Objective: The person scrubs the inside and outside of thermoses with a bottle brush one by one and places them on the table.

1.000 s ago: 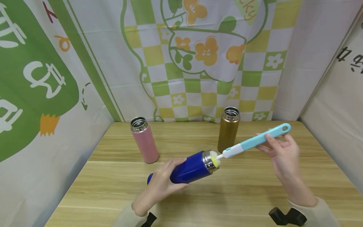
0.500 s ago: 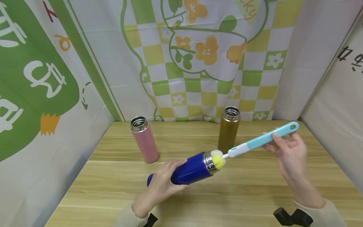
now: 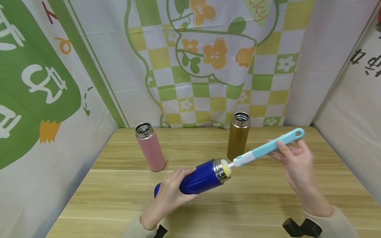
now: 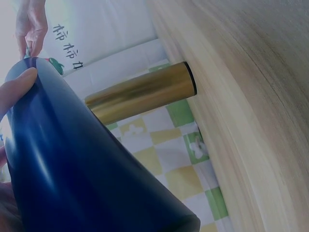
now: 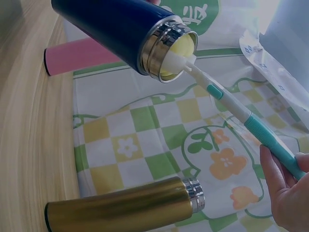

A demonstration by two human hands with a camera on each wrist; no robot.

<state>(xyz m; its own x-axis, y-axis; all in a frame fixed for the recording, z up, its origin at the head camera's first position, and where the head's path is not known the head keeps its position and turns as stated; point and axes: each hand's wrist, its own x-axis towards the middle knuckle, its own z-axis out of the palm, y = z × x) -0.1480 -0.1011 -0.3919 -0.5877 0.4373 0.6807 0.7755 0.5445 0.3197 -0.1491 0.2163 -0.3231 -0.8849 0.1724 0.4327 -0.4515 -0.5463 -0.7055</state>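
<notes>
My left hand [image 3: 171, 190] grips a blue thermos bottle [image 3: 199, 178] around its body, tilted above the table with its steel mouth to the right. In my right hand [image 3: 297, 163] is a bottle brush with a light-blue and white handle [image 3: 269, 147], pinched between thumb and fingers. The brush's yellow and white sponge head [image 5: 182, 50] sits in the mouth of the blue bottle, part of it showing at the rim. In the left wrist view the blue bottle [image 4: 72, 154] fills the near side, and its mouth is hidden.
A lidless pink bottle [image 3: 151, 150] stands on the wooden table [image 3: 119, 198] at the back left. Behind the brush stands a lidless gold bottle [image 3: 238, 140]. A patterned cloth [image 3: 190, 89] hangs along the table's back edge, with more cloth on both sides.
Half a second ago the right hand had drawn the brush outward, with more sponge showing. Now it has moved back left and the sponge is deeper in the bottle. The left hand stays put.
</notes>
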